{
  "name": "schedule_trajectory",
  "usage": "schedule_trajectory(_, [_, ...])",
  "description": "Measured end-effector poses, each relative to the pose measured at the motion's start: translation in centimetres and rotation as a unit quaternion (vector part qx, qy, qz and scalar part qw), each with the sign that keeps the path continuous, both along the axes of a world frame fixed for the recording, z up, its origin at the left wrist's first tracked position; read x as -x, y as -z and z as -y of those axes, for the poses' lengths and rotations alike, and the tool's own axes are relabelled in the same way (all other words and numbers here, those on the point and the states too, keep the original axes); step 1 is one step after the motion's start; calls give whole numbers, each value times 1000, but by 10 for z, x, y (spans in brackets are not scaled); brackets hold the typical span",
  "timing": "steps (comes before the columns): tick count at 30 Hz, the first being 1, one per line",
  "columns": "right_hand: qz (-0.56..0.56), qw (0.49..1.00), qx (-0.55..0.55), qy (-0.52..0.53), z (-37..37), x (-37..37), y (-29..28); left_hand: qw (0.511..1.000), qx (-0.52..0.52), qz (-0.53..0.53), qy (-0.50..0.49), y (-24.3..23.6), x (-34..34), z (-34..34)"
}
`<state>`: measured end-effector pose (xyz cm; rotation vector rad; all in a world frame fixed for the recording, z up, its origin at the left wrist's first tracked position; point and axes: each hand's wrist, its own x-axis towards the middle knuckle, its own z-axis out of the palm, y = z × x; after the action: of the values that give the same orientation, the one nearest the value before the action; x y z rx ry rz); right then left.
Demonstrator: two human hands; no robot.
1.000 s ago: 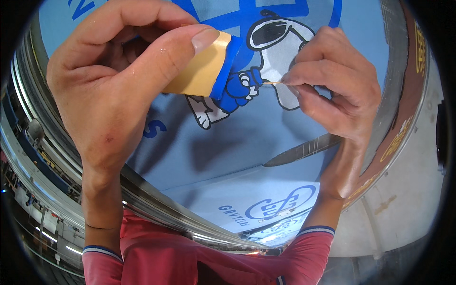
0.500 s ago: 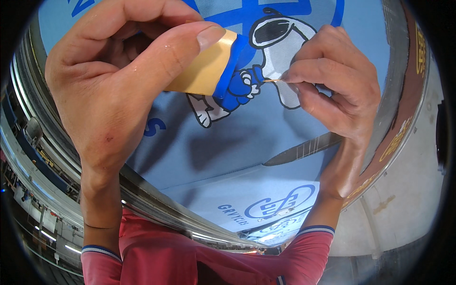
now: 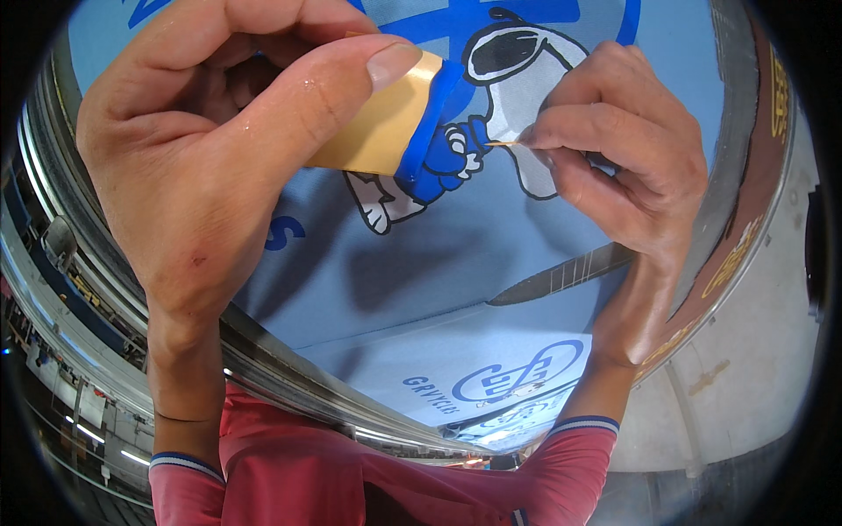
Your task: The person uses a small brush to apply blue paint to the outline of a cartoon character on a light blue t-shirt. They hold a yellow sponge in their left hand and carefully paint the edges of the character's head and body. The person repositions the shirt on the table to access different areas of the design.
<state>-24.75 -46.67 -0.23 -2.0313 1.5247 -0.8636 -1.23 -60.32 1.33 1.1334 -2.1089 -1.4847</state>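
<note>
My left hand [image 3: 237,149] grips a yellow flat card [image 3: 381,123] with bright blue along its right edge, thumb on its face and other fingers curled behind. My right hand [image 3: 614,149] pinches a thin light-orange strand or stick [image 3: 502,144] between finger and thumb, its tip at the blue part of a printed cartoon dog [image 3: 522,96]. The dog is on a light blue sheet [image 3: 395,263] under both hands, with blue printed shapes and lettering around it. The card hides part of the print, and I cannot tell whether it touches the sheet.
A dark grey strip [image 3: 561,274] crosses the sheet at lower right. Metal rails [image 3: 88,263] curve along the left, with a cluttered workshop beyond. At the right are a brown printed band [image 3: 737,237] and a pale grey surface [image 3: 719,394]. My red shirt fills the lower edge.
My left hand and the card have shifted slightly up and to the right. My right hand and the thin strand have risen a little, still in the same pinch.
</note>
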Motion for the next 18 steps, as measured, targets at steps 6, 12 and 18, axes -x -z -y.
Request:
schedule_trajectory(6, [4,1000,1,-5,0,1,1,1000,5,-5,6,0,0,0])
schedule_trajectory(12, [3,1000,-2,-6,0,1,1,1000,12,-1,18,0,-2,2])
schedule_trajectory(18, [5,1000,10,-10,0,2,3,1000,12,2,18,0,-1,1])
